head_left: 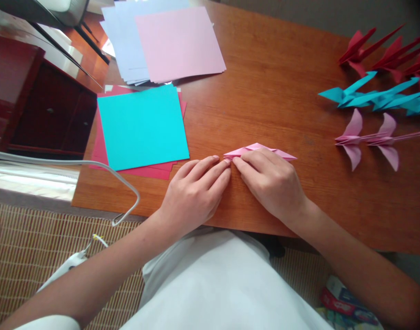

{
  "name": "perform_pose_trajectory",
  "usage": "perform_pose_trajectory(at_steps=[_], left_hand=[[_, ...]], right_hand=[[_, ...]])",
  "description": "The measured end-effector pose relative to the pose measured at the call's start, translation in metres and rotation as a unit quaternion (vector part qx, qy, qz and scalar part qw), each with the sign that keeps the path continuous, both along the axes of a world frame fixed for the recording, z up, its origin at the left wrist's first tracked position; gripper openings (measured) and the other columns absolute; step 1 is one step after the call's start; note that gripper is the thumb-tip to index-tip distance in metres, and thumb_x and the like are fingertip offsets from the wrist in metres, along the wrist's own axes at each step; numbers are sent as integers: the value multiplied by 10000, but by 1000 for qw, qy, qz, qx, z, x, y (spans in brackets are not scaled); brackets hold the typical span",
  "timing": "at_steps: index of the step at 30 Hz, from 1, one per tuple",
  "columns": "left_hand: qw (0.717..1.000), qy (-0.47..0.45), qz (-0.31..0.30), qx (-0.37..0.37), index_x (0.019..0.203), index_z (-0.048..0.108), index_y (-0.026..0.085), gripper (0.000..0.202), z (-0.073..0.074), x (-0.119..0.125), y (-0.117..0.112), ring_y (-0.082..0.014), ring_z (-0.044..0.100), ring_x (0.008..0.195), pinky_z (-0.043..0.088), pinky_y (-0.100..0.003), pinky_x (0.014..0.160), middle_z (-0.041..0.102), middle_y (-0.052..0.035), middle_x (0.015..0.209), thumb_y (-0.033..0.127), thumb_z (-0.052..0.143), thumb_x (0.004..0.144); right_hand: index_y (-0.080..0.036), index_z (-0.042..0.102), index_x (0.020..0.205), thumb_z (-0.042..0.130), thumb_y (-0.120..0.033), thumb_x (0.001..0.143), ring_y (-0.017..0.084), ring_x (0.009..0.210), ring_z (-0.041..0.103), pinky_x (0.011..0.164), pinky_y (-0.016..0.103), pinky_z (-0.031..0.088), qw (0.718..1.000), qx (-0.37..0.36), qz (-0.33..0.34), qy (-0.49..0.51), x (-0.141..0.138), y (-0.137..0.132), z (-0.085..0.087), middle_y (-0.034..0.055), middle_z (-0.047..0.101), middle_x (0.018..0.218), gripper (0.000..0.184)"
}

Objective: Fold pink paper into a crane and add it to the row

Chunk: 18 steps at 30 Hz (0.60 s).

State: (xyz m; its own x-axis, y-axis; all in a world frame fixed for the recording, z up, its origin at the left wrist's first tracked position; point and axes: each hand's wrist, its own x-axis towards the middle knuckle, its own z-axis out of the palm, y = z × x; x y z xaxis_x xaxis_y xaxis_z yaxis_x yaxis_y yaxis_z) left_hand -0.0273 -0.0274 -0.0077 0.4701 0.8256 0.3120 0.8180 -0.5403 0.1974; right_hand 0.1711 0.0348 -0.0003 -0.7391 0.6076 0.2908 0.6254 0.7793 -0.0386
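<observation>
A folded piece of pink origami paper [256, 147] lies flat on the wooden table, long and narrow with pointed ends. My right hand [272, 181] presses on it from above, fingers bent and drawn together, covering its middle and near edge. At its left tip are the fingertips of my left hand [199, 185], which rests low on the table with fingers side by side and curled. The thumbs and whatever lies under the fingers are mostly hidden.
Turquoise sheets [144, 128] lie over red sheets [141, 173] at the left. Pink sheets [182, 46] overlap pale blue ones [124, 46] behind. Red [357, 48], turquoise [347, 94] and pink paper cranes [352, 140] stand in rows at right. A white cable [124, 181] loops over the table's left edge.
</observation>
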Motion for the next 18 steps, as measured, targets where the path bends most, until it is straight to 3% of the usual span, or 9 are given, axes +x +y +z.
perform_pose_trajectory(at_steps=[9, 18], left_hand=[[1000, 3, 1, -2, 1256, 681, 151, 318, 1, 0, 0, -289, 660, 1239, 529, -431, 959, 689, -67, 1369, 186, 545, 971], [1000, 7, 2, -3, 1265, 672, 132, 321, 0, 0, 0, -287, 657, 1243, 522, -429, 963, 681, -53, 1381, 189, 554, 972]], right_hand=[[-142, 724, 1058, 471, -132, 1029, 213, 980, 646, 888, 341, 476, 998, -49, 27, 4, 2, 5, 2, 93, 757, 1049, 255], [-131, 727, 1014, 457, -134, 1037, 219, 942, 648, 833, 351, 475, 999, -45, 22, -6, 1, 3, 4, 97, 753, 993, 271]])
